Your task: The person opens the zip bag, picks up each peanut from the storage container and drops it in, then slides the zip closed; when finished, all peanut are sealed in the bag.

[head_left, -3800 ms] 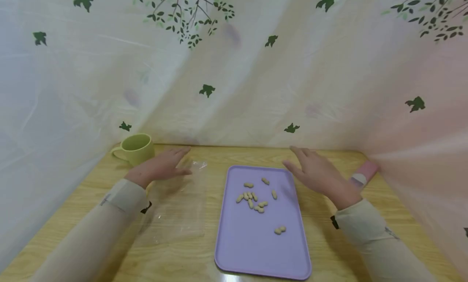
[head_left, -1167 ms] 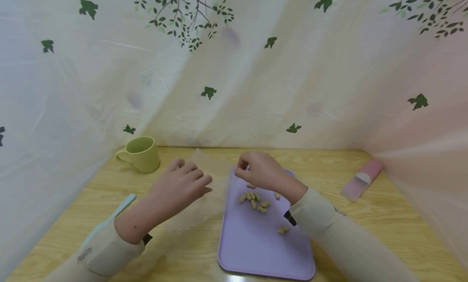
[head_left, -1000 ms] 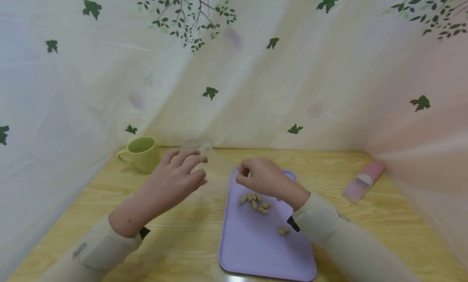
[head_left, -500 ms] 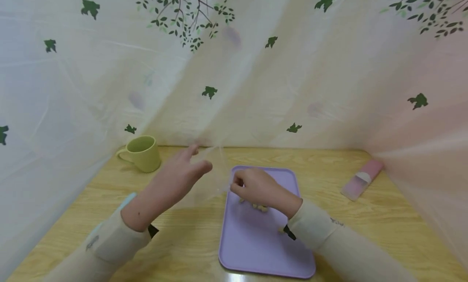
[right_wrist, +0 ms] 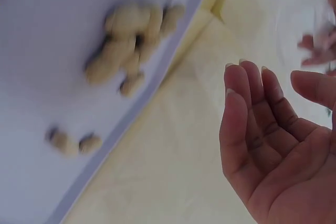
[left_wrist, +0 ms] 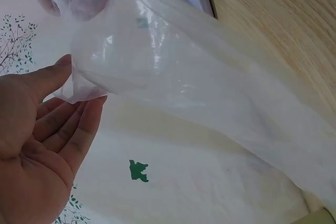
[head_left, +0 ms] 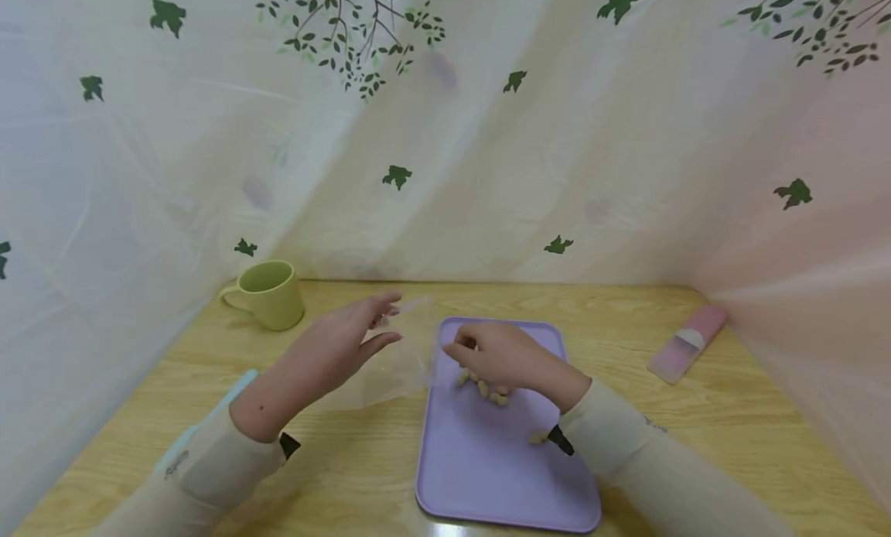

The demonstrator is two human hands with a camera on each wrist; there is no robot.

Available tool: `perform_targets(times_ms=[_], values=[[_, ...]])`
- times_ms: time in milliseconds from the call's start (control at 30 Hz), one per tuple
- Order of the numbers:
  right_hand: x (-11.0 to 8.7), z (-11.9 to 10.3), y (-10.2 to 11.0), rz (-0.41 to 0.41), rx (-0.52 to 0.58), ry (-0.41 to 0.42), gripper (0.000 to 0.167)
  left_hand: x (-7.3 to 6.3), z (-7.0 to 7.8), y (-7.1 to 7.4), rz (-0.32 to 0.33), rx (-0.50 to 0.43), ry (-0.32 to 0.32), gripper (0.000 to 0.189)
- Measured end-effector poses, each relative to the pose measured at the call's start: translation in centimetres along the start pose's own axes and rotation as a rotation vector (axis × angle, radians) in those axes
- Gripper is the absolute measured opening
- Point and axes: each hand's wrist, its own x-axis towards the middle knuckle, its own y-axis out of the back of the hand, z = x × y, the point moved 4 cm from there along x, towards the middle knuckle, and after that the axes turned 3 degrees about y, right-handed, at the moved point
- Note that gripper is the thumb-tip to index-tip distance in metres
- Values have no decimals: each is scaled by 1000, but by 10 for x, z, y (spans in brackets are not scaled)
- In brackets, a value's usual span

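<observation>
A clear plastic bag (head_left: pixel 393 374) hangs between my two hands, left of the tray. In the left wrist view, my left hand (head_left: pixel 327 347) holds the bag's mouth edge between thumb and bent fingers (left_wrist: pixel 92 116), and its body trails down to the right. My right hand (head_left: pixel 497 355) hovers over the purple tray (head_left: pixel 504 475), fingers loosely curled. In the right wrist view its thumb and fingers stand apart with nothing visible between them. Below it, unshelled peanuts (right_wrist: pixel 113 59) lie on the tray, partly hidden by that hand in the head view; a few (head_left: pixel 538 438) lie nearer.
A green mug (head_left: pixel 274 297) stands at the back left of the wooden table (head_left: pixel 348 475). A long light-blue object (head_left: pixel 233 394) lies partly under the left forearm. At the right lies a pink packet (head_left: pixel 689 343). A patterned curtain (head_left: pixel 459 165) encloses the table.
The bag, flat on the table at first, is now lifted and held up by its mouth. My right hand has come left from beyond the tray's right side to above the peanuts.
</observation>
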Motion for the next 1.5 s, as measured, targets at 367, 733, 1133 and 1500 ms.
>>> perform_targets(times_ms=[367, 733, 1133, 1500], values=[[6, 72, 45, 87, 191, -152, 30, 1, 0, -5, -15, 13, -30, 48], [22, 112, 41, -70, 139, -219, 22, 5, 1, -7, -68, 11, 10, 47], [33, 120, 29, -163, 72, -253, 19, 4, 2, -12, -68, 6, 12, 47], [38, 124, 24, -168, 96, -276, 17, 5, 1, -11, -71, 2, 19, 43]])
